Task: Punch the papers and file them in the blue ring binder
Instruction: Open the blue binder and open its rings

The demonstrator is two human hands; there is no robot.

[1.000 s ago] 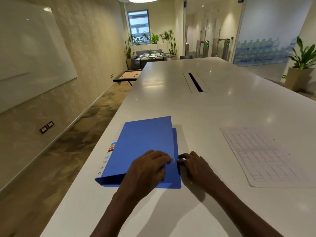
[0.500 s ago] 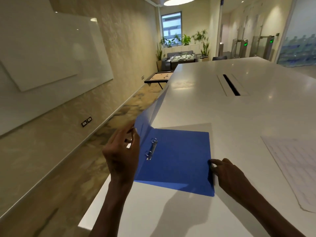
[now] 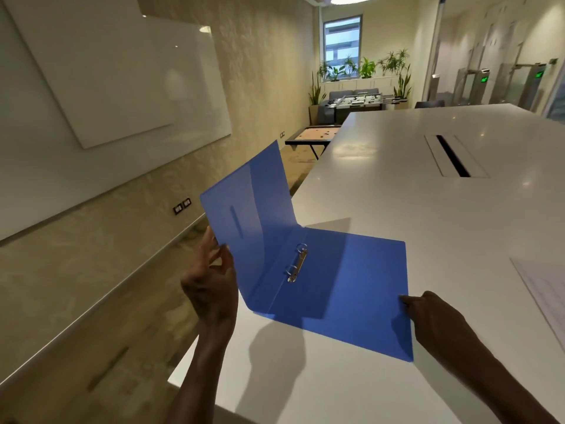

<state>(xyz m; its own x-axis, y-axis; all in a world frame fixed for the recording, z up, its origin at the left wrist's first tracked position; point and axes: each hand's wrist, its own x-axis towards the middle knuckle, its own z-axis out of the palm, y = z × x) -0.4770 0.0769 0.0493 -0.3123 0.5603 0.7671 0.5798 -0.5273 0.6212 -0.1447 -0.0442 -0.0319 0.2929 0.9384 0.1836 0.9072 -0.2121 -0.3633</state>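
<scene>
The blue ring binder point(image 3: 345, 280) lies open near the left corner of the white table point(image 3: 412, 215). Its back cover rests flat and its front cover stands tilted up past the table's left edge. Two closed metal rings point(image 3: 297, 263) sit by the spine. My left hand point(image 3: 211, 283) pinches the lower edge of the raised cover. My right hand point(image 3: 428, 313) presses its fingertips on the right edge of the flat cover. A printed sheet of paper point(image 3: 547, 289) lies at the right border of the view, partly cut off. No punch is in view.
A dark cable slot point(image 3: 452, 156) runs along the table's middle farther back. The table's left edge drops to the floor just under the raised cover. A whiteboard point(image 3: 107, 87) hangs on the left wall. A small game table point(image 3: 312, 136) stands beyond the table.
The binder was closed under both hands a second ago. My left hand has swung the front cover up and out to the left, exposing the rings; my right hand stays on the back cover's right edge.
</scene>
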